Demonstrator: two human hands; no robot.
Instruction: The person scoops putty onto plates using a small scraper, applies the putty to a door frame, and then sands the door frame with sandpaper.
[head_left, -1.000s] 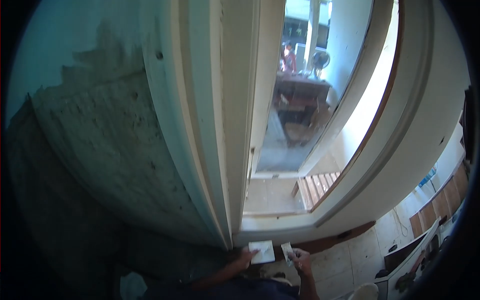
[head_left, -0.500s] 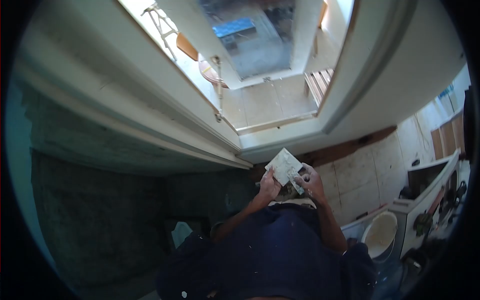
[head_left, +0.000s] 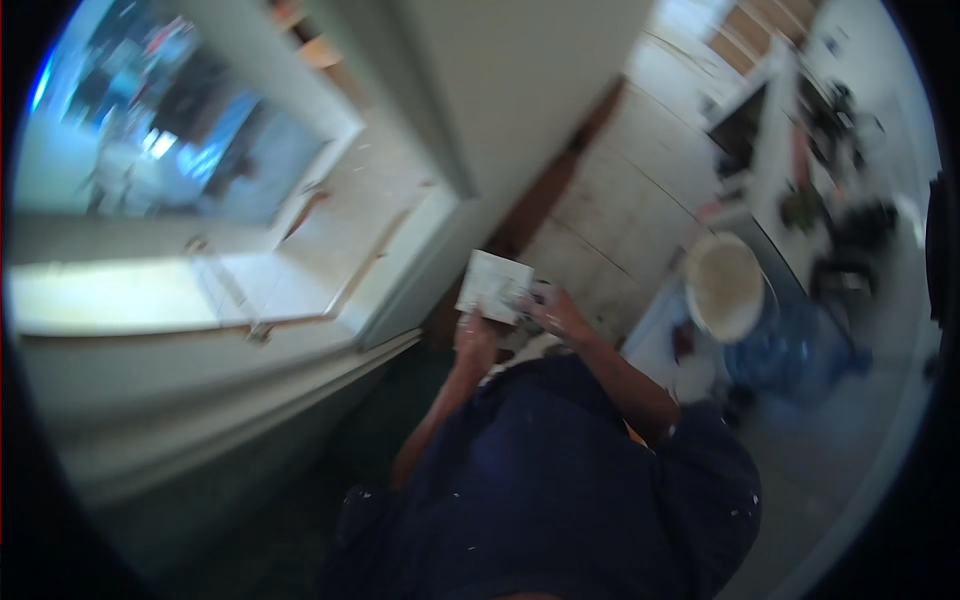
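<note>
A square white board [head_left: 492, 286] with pale paste on it is held in front of my body, flat side up. My left hand [head_left: 477, 342] grips its lower edge, with fingers partly hidden beneath. At the board's right side is my right hand [head_left: 556, 308], its fingers closed round a small scraper that is blurred and mostly hidden against the board. White smears mark both hands.
A white bucket [head_left: 724, 287] stands at the right beside a clear blue water bottle [head_left: 800, 352]. Beyond them is a white cabinet [head_left: 783, 130] with tools. The window sill [head_left: 400, 262] runs along the left, with glass panes behind it.
The view has swung right, bringing the bucket and bottle closer to the middle. My hands came together at the board, and the scraper moved from apart to against it.
</note>
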